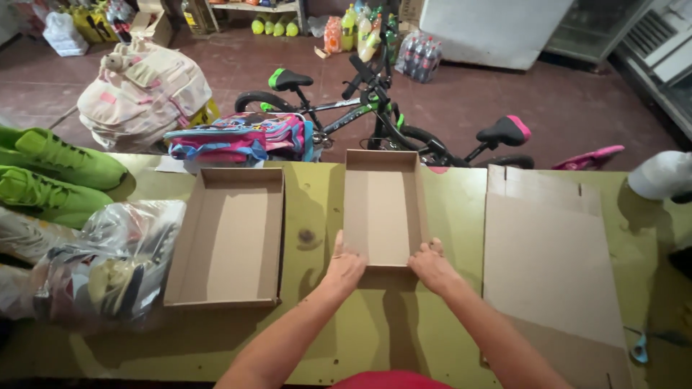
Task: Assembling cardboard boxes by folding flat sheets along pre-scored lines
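Both forearms reach forward from the bottom edge over the olive-green table (447, 216). Left hand (344, 265) and right hand (431, 264) sit at the near corners of a small open cardboard box (382, 209), plain brown, rectangular, shallow walls, nothing inside, long side running away from the person, roughly centre of table. Fingers of both hands curl over the near wall and grip it, thumbs on the outside; palms face down, wrists fairly straight.

Left of it, apart, a wider cardboard tray (231, 238), also open. Right, a flat cardboard sheet (551, 259) lying on the table, blue scissors (639, 351) at its near corner. Far left: clear plastic bag (108, 266) with shoes, neon green shoes (61, 176). Beyond the table edge a colourful backpack (241, 137), black bicycle (367, 108), bottles (360, 29) on the floor at the back
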